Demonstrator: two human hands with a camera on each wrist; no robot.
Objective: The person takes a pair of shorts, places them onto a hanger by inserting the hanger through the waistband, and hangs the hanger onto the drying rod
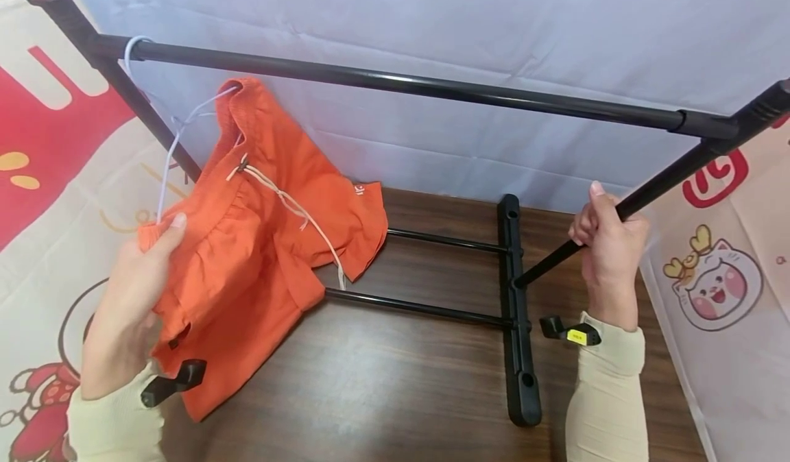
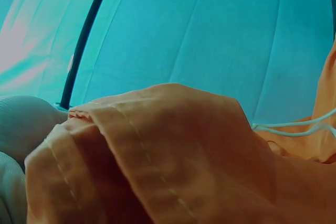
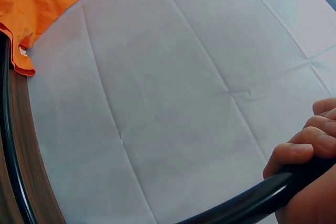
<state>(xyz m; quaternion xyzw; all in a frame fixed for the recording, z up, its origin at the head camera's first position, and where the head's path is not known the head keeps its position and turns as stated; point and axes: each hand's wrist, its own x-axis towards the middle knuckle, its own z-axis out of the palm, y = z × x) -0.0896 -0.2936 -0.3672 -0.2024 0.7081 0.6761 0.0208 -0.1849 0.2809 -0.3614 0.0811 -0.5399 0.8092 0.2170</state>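
Observation:
Orange shorts (image 1: 241, 242) with a pale drawstring (image 1: 296, 205) hang from a thin white hanger (image 1: 163, 191), hooked over the left end of the black rack's top bar (image 1: 401, 83). My left hand (image 1: 132, 290) pinches the near end of the waistband, thumb on the outer side; the other fingers are mostly hidden. Close up in the left wrist view, orange cloth (image 2: 173, 145) folds beside the fingers at the left edge. On the right, my right hand (image 1: 611, 242) grips the rack's slanting upright (image 1: 669, 174). Fingers curled round this pole also appear in the right wrist view.
The rack's black foot (image 1: 518, 352) and two thin lower rods (image 1: 426, 304) rest on a dark wood-grain surface (image 1: 370, 386). A pale cloth backdrop (image 1: 432, 16) stands behind, and sheets printed with cartoons (image 1: 716, 290) border both sides.

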